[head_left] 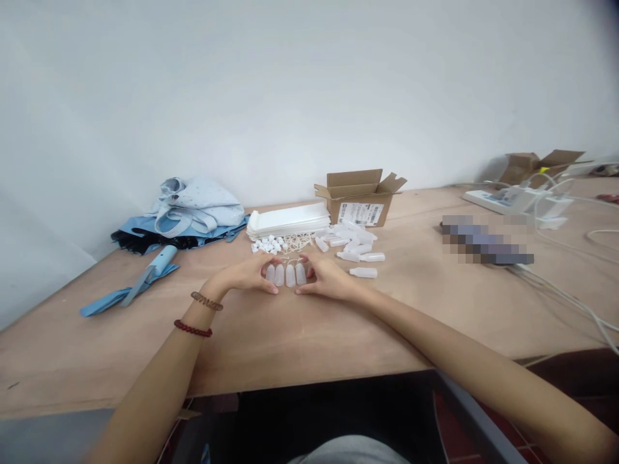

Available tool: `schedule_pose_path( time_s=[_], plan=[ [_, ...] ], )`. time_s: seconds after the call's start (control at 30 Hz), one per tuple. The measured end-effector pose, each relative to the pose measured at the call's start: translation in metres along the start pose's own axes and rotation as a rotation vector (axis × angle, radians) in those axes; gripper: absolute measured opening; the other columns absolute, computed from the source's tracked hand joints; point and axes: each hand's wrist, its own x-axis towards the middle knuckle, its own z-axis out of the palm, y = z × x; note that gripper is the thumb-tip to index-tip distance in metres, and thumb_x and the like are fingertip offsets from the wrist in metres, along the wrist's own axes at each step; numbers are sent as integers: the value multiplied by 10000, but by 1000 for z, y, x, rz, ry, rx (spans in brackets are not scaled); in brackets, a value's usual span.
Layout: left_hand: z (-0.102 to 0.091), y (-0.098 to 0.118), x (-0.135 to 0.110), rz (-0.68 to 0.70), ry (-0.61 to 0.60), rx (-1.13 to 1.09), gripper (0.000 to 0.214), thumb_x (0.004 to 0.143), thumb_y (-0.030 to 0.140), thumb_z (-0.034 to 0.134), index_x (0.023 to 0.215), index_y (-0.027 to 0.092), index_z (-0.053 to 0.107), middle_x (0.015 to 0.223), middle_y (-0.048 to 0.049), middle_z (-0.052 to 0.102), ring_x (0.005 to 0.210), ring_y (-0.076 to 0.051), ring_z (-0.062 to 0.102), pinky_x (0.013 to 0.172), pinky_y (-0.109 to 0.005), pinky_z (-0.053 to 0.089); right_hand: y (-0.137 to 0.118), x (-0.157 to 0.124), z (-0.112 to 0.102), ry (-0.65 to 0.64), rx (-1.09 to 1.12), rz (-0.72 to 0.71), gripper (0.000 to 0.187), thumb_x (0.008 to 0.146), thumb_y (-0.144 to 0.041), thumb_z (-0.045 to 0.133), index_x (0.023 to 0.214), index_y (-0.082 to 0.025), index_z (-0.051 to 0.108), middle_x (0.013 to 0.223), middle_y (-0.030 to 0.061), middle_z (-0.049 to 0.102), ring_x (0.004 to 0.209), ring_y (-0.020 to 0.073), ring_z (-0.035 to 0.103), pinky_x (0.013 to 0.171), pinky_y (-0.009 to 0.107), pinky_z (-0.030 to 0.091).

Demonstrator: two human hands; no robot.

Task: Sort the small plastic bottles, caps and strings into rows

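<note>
Several small translucent plastic bottles (291, 276) lie side by side in a row on the wooden table (232, 348). My left hand (246, 273) curls round the left end of the row, thumb near me and fingers on the far side. From the other end, my right hand (326, 277) grips in the same way. Thin pale strips stick up at the far ends of the bottles. Just beyond my hands are a heap of small white caps (269, 245) and a pile of cream-coloured small parts (298, 242). More loose bottles (355, 238) lie to the right of these.
A stack of flat white sheets or packets (289, 220) and an open cardboard box (360, 200) stand at the back. On the left lie a folded blue umbrella (159, 263) and light-blue cloth (198, 203). To the right are a blurred-out object (486, 241), a power strip (503, 200) and cables.
</note>
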Motion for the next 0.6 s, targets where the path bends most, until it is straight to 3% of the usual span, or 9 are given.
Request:
schedule_pose_path(
  time_s=[0.2, 0.6],
  plan=[
    [0, 4, -1, -46, -9, -83, 649, 637, 456, 688, 1202, 186, 517, 864, -24, 564, 778, -208, 569, 700, -324, 465, 1, 5, 7, 28, 21, -40, 707, 637, -255, 791, 1241, -112, 452, 1092, 120, 553, 773, 163, 556, 705, 322, 469],
    [1, 3, 2, -39, -8, -84, 654, 622, 462, 699, 1199, 201, 538, 907, -29, 561, 811, -213, 561, 724, -324, 457, 6, 9, 12, 52, 24, -31, 640, 660, -247, 776, 1206, -93, 481, 971, 79, 562, 770, 159, 551, 705, 310, 460]
  ],
)
